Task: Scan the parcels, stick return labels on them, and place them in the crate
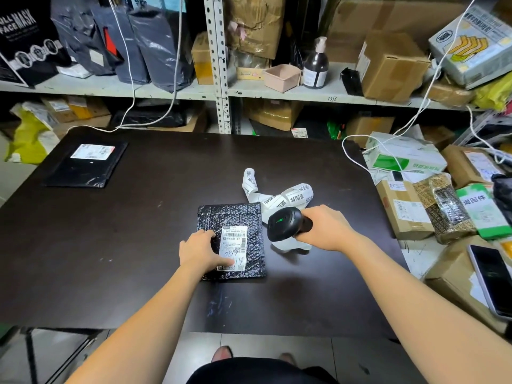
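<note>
A black bubble-wrap parcel [250, 217] with a white shipping label [234, 243] lies flat on the dark table [138, 231]. My left hand [201, 252] rests on its left side, fingers spread, thumb across the label's lower edge. My right hand [322, 227] grips a black handheld scanner [282, 223] just right of the parcel; a green light shows on its head, which points toward the label. A curled strip of white return labels [288, 196] lies behind the scanner. A second flat black parcel [86, 164] sits at the table's far left.
Several boxes and parcels [432, 206] with green return stickers are heaped on the right, with a phone [490, 278] on one box. Shelves [221, 90] full of bags and cartons stand behind the table. White cables [357, 159] trail onto the table.
</note>
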Available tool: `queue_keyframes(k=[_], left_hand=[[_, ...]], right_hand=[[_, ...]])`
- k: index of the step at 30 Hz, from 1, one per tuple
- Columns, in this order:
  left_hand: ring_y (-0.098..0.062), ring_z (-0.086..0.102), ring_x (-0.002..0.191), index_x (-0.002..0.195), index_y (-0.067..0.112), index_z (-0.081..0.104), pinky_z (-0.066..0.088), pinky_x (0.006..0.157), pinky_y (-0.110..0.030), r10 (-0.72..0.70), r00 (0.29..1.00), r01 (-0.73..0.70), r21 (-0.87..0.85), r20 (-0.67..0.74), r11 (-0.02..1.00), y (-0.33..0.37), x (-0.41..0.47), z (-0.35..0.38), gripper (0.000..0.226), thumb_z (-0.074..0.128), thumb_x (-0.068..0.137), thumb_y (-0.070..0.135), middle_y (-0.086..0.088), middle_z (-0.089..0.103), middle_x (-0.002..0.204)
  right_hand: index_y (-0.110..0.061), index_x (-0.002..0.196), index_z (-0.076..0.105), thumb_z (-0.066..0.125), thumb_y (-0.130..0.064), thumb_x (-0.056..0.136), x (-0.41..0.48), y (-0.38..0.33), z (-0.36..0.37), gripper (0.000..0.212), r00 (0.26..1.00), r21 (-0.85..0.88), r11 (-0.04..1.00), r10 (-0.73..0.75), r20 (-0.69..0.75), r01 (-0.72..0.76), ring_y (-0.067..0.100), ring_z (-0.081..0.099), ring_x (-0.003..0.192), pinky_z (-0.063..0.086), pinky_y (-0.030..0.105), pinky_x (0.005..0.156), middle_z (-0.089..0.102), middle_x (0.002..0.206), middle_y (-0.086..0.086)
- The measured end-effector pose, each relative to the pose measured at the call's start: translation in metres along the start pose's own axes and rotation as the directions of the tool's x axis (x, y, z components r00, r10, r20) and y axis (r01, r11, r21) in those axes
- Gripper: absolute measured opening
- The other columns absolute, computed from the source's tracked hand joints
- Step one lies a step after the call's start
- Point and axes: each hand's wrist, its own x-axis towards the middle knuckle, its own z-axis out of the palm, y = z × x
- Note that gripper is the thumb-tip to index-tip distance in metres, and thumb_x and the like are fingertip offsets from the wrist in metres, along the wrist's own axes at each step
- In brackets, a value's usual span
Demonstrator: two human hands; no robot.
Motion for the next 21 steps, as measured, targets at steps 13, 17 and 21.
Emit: queue_keyframes(k=[13, 17, 21], left_hand=[[-0.017, 0.054, 0.115, 0.114, 0.029, 0.057, 0.041, 0.090, -0.038, -0.078, 0.986, 0.083, 0.028, -0.147, 0.996, 0.015, -0.016, 0.011, 0.089, 0.073, 0.050, 0.088, 0.009, 0.056, 0.111], [-0.019, 0.052, 0.121, 0.118, 0.023, 0.054, 0.041, 0.093, -0.039, -0.134, 0.974, 0.144, 0.042, -0.185, 0.989, 0.027, -0.019, 0.018, 0.094, 0.067, 0.054, 0.091, 0.005, 0.056, 0.121], [-0.020, 0.049, 0.126, 0.122, 0.022, 0.053, 0.040, 0.098, -0.041, -0.190, 0.963, 0.199, 0.028, -0.190, 0.980, 0.032, -0.016, 0.023, 0.099, 0.066, 0.053, 0.092, 0.002, 0.054, 0.128]], right_hand=[[-0.031, 0.069, 0.054, 0.060, -0.055, 0.072, 0.011, -0.029, 0.003, 0.025, 0.988, 0.174, 0.974, 0.154, -0.024, -0.148, 0.005, 0.055, 0.066, 0.036, 0.025, 0.054, 0.059, 0.071, -0.014], [-0.025, 0.075, 0.059, 0.062, -0.047, 0.077, 0.014, -0.032, 0.005, 0.022, 0.979, 0.144, 0.969, 0.202, -0.007, -0.198, 0.016, 0.062, 0.072, 0.040, 0.027, 0.056, 0.063, 0.075, -0.010], [-0.025, 0.079, 0.060, 0.064, -0.049, 0.079, 0.013, -0.033, 0.005, 0.024, 0.970, 0.180, 0.954, 0.241, 0.016, -0.240, 0.019, 0.064, 0.076, 0.047, 0.029, 0.062, 0.065, 0.080, -0.008]])
